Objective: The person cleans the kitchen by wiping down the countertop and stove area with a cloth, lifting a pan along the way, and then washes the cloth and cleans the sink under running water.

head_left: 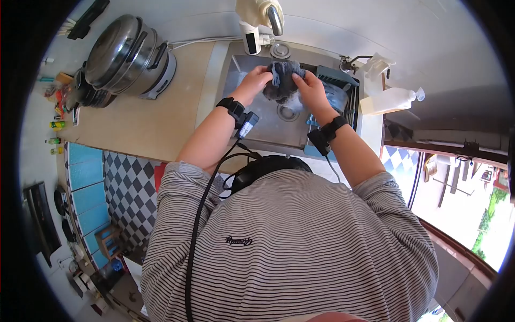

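Between my two hands hangs a dark grey cloth (285, 80), bunched up over the metal sink (257, 126). My left hand (257, 80) pinches its left side, and my right hand (310, 88) grips its right side with the thumb on top. Below the cloth lies the round drain (287, 112), with whitish water or suds just above it. The faucet (274, 21) points down behind the cloth. At the sink's right side stands a grey-blue rack (338, 77), partly hidden by my right hand and wrist.
A large steel steamer pot (120, 56) stands on the counter (188, 80) to the left. A pump bottle (391, 101) lies at the sink's right edge. A cable (201, 206) runs from my left wrist down along my shirt.
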`<state>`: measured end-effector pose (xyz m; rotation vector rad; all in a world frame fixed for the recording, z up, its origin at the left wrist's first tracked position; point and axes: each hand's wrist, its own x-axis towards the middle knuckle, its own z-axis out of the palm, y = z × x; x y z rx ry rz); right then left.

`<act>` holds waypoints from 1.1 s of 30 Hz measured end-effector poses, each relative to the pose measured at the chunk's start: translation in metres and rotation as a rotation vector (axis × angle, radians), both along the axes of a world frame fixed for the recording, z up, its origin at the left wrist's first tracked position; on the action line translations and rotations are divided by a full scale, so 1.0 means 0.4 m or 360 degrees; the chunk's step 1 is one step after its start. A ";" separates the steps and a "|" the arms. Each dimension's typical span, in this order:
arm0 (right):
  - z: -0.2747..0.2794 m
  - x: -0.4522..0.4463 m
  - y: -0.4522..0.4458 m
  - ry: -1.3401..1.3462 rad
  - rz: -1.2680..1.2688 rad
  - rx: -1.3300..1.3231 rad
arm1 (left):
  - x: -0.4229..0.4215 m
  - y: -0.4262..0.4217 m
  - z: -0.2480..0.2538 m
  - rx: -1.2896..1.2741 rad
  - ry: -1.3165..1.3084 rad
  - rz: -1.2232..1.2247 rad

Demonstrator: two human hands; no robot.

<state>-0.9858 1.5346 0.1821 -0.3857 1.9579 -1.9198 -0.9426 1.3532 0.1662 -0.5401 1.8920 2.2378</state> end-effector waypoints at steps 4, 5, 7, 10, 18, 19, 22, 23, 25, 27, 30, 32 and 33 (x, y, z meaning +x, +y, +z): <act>0.009 -0.012 -0.004 -0.0088 0.0031 -0.0102 | 0.007 0.019 0.009 -0.0113 0.0103 0.0079; 0.018 -0.011 -0.002 -0.0091 0.0029 -0.0102 | 0.006 0.017 -0.007 -0.0055 0.0226 0.0077; 0.033 -0.009 0.005 -0.0348 0.0071 -0.0058 | 0.004 0.022 0.003 -0.0205 0.0305 0.0030; 0.048 -0.004 0.015 -0.0425 0.0101 -0.0222 | -0.003 0.005 -0.021 -0.0372 0.0322 0.0113; 0.041 -0.005 0.032 -0.0675 -0.0004 -0.0313 | 0.005 -0.009 -0.018 -0.1307 0.0070 0.0689; 0.029 -0.006 0.024 -0.0672 0.0003 -0.0317 | 0.010 0.005 0.000 -0.1311 0.0072 0.0696; -0.007 -0.006 -0.011 -0.0606 0.0088 -0.0265 | 0.021 0.045 0.067 -0.0779 -0.0010 0.0287; -0.014 0.002 -0.022 -0.0517 0.0175 -0.0215 | 0.024 0.055 0.092 -0.0359 -0.0098 0.0086; 0.003 0.024 -0.032 -0.0430 0.0256 -0.0102 | 0.022 0.072 0.097 -0.0014 -0.0103 -0.0007; -0.001 0.019 -0.021 -0.0452 0.0307 -0.0164 | 0.022 0.059 0.075 0.0028 -0.0070 0.0001; -0.016 0.009 -0.001 -0.0492 0.0316 -0.0187 | 0.018 0.041 0.041 0.0065 -0.0074 -0.0007; -0.020 0.003 0.014 -0.0506 0.0283 -0.0148 | 0.015 0.021 0.028 0.0060 -0.0109 -0.0015; 0.004 0.004 0.018 -0.0611 0.0128 -0.0289 | 0.017 0.005 0.031 0.0173 -0.0163 0.0085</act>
